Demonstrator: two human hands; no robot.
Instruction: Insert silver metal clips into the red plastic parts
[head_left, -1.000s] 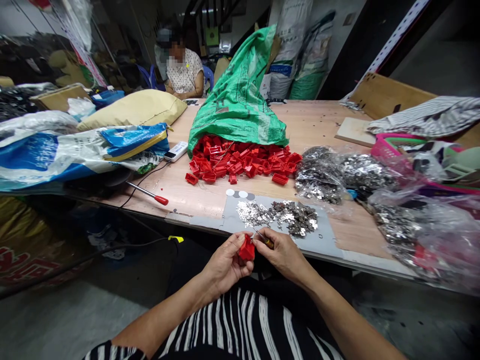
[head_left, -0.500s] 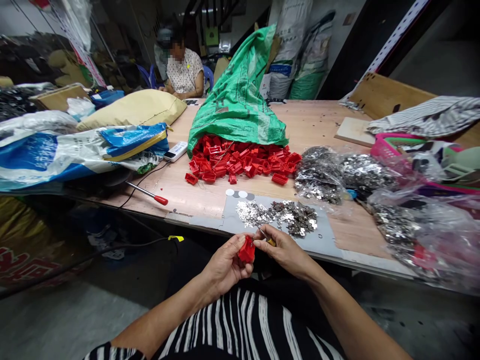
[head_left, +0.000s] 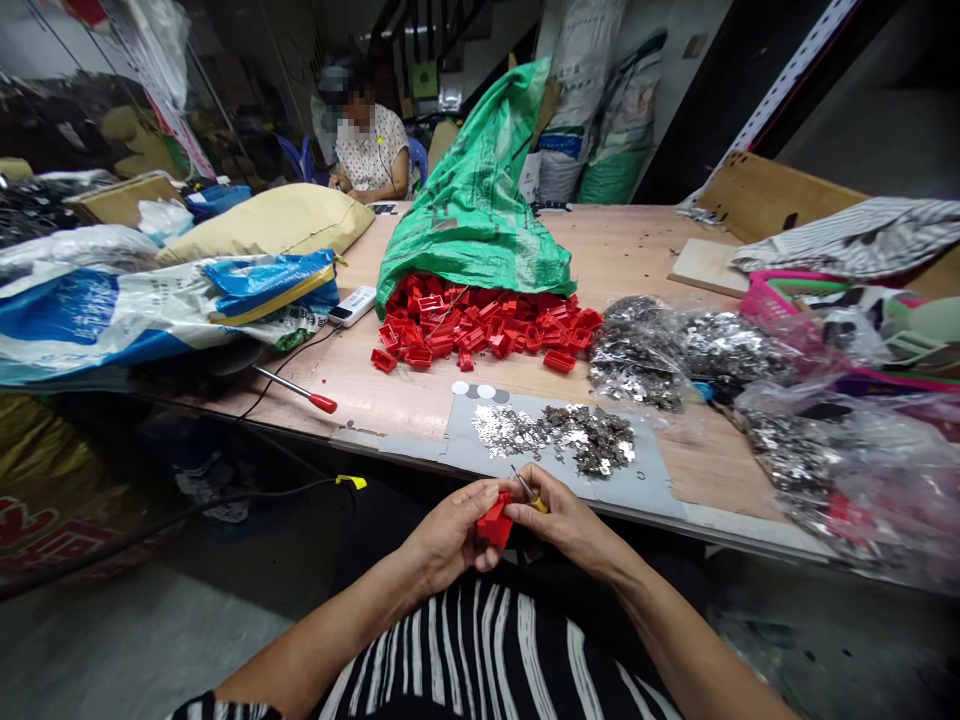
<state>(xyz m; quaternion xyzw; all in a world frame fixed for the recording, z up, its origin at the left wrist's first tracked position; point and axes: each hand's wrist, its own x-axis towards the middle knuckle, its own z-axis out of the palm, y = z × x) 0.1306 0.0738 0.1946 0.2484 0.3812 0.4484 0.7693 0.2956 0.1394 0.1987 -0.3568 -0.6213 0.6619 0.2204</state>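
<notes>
My left hand [head_left: 457, 530] is closed around a red plastic housing [head_left: 493, 522], held just off the table's front edge. My right hand [head_left: 559, 510] grips a small screwdriver-like tool with a yellow handle [head_left: 538, 503] and a thin metal shaft pointing up and away. Its fingertips meet the right side of the red housing; whether they also pinch a small part is hidden. Beyond the hands, small flat metal pieces [head_left: 510, 428] lie in two loose heaps on a grey mat [head_left: 652, 475]. More red housings [head_left: 480, 325] spill from a green woven sack [head_left: 472, 220].
Clear plastic bags of metal pieces [head_left: 645, 350] stand on the right near a pink basket [head_left: 765, 295]. At left lie a blue-and-white sack [head_left: 150, 310], a white handheld device [head_left: 352, 306] and a red-tipped lever [head_left: 322, 403]. Another person [head_left: 371, 150] sits across the table.
Both hands have dropped slightly toward my body, with the red housing turned in the left. The tool now sits more upright in my right hand, its tip above the fingers.
</notes>
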